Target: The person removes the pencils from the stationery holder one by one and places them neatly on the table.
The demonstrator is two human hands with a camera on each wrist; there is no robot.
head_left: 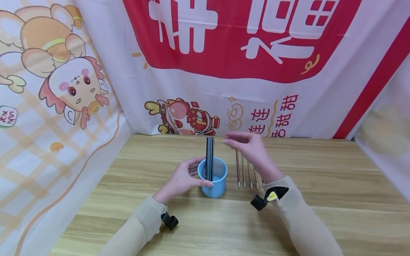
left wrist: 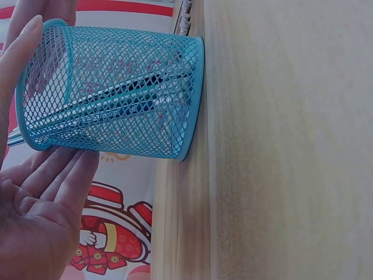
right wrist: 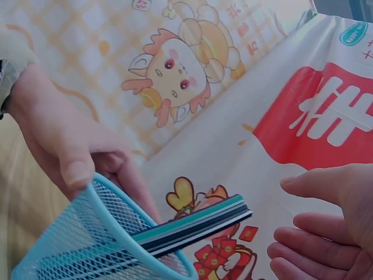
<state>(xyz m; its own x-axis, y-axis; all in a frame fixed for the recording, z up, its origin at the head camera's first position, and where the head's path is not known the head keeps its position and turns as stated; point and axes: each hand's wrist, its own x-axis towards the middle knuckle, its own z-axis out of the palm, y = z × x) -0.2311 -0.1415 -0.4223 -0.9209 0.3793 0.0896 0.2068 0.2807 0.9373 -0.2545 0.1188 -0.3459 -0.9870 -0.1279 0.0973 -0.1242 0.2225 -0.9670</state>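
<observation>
A light blue mesh pen holder (head_left: pixel 215 188) stands upright on the table. My left hand (head_left: pixel 185 176) holds it near the rim, thumb on the near side and fingers on the far side. Several dark and teal pencils (head_left: pixel 209 156) lean together inside it, their upper ends well above the rim; in the left wrist view the pencils (left wrist: pixel 111 105) show through the mesh. To the right of the holder, my right hand (head_left: pixel 251 149) is raised, fingers extended and nothing between them. In the right wrist view this hand (right wrist: pixel 326 227) is apart from the pencil tops.
Several thin brown pencils (head_left: pixel 238 170) with pale ends lie side by side on the wooden table (head_left: pixel 320 177), right of the holder and partly under my right arm. Printed cloth (head_left: pixel 192 78) hangs along the back edge and both sides.
</observation>
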